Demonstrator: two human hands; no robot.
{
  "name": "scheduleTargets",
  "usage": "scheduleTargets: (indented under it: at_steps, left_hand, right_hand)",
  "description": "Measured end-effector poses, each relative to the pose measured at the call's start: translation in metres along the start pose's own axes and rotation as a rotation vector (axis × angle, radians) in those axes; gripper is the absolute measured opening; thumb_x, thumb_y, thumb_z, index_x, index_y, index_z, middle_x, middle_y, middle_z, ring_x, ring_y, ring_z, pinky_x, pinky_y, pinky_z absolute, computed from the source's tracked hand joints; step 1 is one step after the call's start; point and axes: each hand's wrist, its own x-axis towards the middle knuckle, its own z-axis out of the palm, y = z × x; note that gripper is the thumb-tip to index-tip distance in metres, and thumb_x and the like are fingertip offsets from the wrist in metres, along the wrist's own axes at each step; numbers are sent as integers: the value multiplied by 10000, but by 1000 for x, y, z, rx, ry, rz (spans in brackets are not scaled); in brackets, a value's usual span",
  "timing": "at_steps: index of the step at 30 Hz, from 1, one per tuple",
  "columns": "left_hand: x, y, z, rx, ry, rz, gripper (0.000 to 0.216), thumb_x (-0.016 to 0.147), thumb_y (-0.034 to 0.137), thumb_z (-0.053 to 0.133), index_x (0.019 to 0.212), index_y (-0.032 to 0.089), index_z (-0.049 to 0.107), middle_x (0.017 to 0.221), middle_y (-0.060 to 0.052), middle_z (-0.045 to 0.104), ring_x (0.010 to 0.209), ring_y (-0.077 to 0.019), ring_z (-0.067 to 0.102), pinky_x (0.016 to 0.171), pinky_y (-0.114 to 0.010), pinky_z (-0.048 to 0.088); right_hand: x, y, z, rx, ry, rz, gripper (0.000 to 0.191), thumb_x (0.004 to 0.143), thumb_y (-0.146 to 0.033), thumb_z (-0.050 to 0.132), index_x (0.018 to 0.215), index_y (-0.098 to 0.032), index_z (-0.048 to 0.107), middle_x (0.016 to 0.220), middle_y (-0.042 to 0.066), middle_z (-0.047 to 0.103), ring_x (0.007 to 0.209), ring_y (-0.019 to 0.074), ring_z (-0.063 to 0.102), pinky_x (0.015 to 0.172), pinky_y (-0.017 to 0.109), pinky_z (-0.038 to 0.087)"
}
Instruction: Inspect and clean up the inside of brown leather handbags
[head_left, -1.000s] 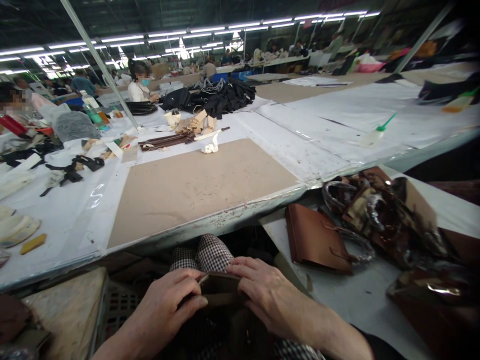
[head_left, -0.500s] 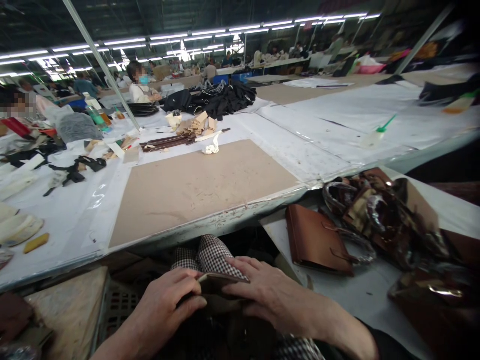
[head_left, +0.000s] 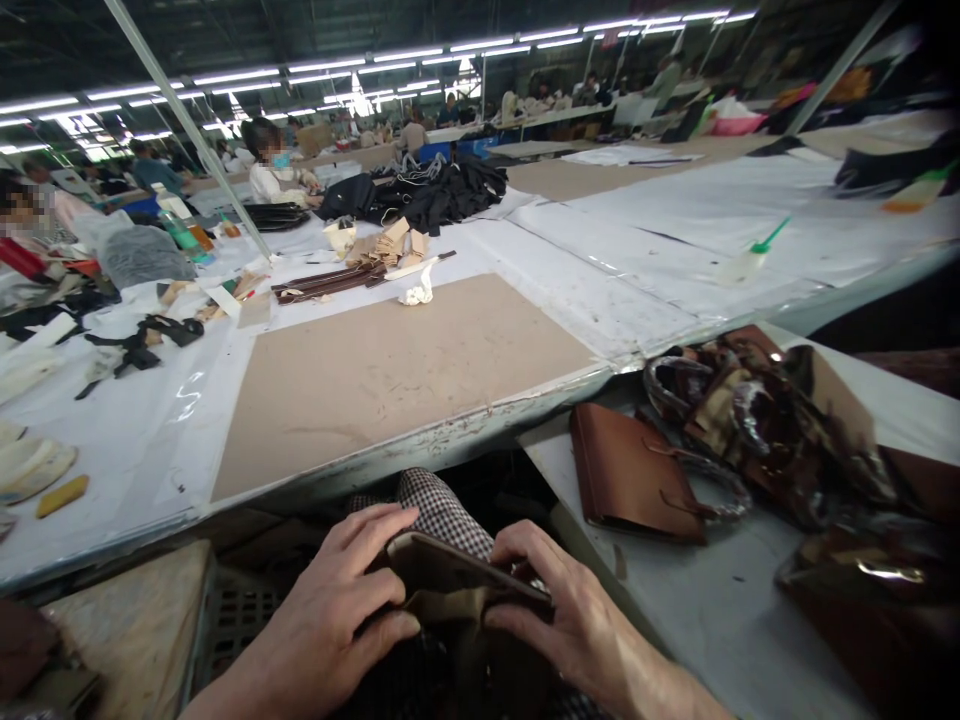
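Observation:
On my lap, over the checked trousers [head_left: 442, 510], rests a dark brown bag [head_left: 457, 572] with its mouth spread apart. My left hand [head_left: 337, 590] grips the left end of the rim, thumb on the near side and fingers on the far side. At the right end, my right hand [head_left: 570, 610] pinches the rim between thumb and fingers. An olive-brown lining shows between the hands; the lower part of the bag is lost in shadow. Right of my hands, a brown handbag [head_left: 637, 475] with a plastic-wrapped handle lies on a low white surface.
Ahead is a white worktable [head_left: 555, 260] with a tan board [head_left: 405, 370] near its edge. Brown strips [head_left: 330, 283], a black fabric pile [head_left: 450, 195] and a green-tipped bottle [head_left: 750, 260] lie on it. More wrapped bags [head_left: 772, 420] are at right, a plastic crate [head_left: 236, 610] at left. Other people sit beyond.
My right hand has gone from lying flat across the rim to pinching its right end. The bag's mouth is wider and shows more lining. My left hand has shifted slightly on the rim.

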Motion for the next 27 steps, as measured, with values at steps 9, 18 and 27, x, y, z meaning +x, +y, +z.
scheduleTargets:
  at_steps: [9, 18, 27]
  left_hand:
    - [32, 25, 8, -207, -77, -143, 274, 1053, 248, 447, 924, 220, 687, 930, -8, 738, 851, -159, 689, 766, -236, 501]
    - [51, 34, 38, 92, -159, -471, 188, 916, 283, 612, 845, 218, 774, 865, -82, 798, 832, -314, 749, 717, -380, 524]
    - [60, 37, 40, 136, -201, -389, 235, 902, 171, 544, 822, 194, 764, 825, -78, 792, 763, -266, 742, 669, -336, 524]
  right_hand:
    - [-9, 11, 4, -17, -24, -28, 381, 869, -132, 725, 1171, -278, 545, 1009, -10, 588, 885, 181, 587, 765, 295, 494]
    - [-5, 11, 13, -2, 44, -57, 318, 901, -159, 710, 1155, -275, 559, 994, -5, 602, 848, 175, 599, 738, 290, 497]
    - [-1, 15, 8, 53, 52, -12, 302, 888, -94, 677, 1109, -283, 597, 965, -23, 605, 821, 158, 599, 714, 273, 481]
